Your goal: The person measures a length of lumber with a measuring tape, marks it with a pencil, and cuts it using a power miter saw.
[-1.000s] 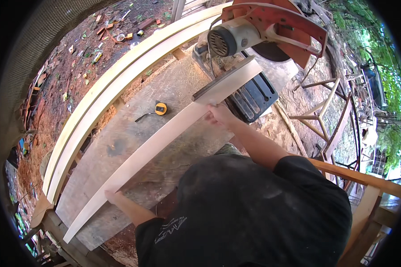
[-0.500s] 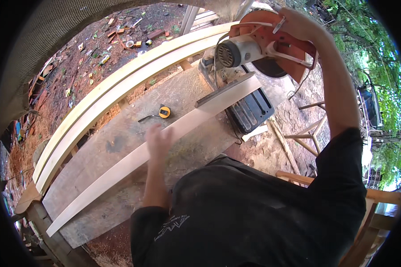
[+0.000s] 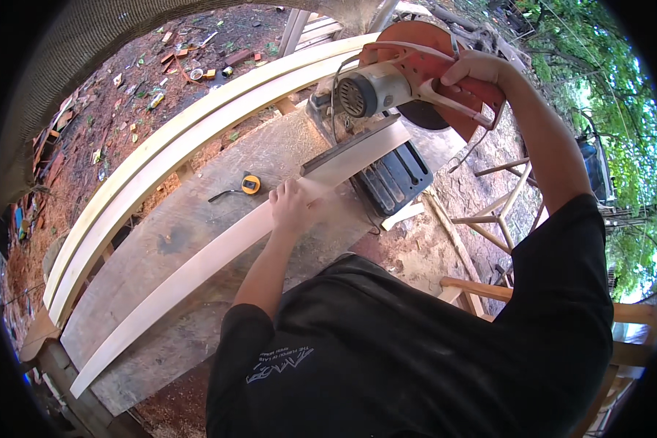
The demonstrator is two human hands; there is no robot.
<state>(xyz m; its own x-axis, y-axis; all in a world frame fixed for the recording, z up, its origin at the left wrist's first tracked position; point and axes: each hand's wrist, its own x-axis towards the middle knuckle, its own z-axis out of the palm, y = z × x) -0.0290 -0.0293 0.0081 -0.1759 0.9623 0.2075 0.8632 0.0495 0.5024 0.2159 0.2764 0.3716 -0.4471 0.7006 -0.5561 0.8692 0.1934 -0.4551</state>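
My right hand [image 3: 474,71] is wrapped round the handle of an orange chop saw [image 3: 409,55], whose head and motor stand raised above its base. A long pale wooden board [image 3: 204,266] lies across the dark saw base [image 3: 398,179], along the fence [image 3: 350,150], and runs down to the near left. Over the board, just left of the fence, my left hand [image 3: 293,204] grips it with fingers curled across the far edge. The saw blade [image 3: 425,114] is partly hidden behind the motor and guard. A yellow tape measure [image 3: 250,184] rests on the worktable beyond my left hand.
Beneath the board is a worn worktable [image 3: 175,248]. Long pale timbers [image 3: 190,131] line its far side. Wooden trestle bars [image 3: 500,212] stand to the right, over ground strewn with sawdust. Scraps litter the dirt [image 3: 139,109] at the far left.
My left hand has gone from hovering over the board to gripping it closer to the fence. My right hand has shifted from the top of the saw guard down onto its handle.
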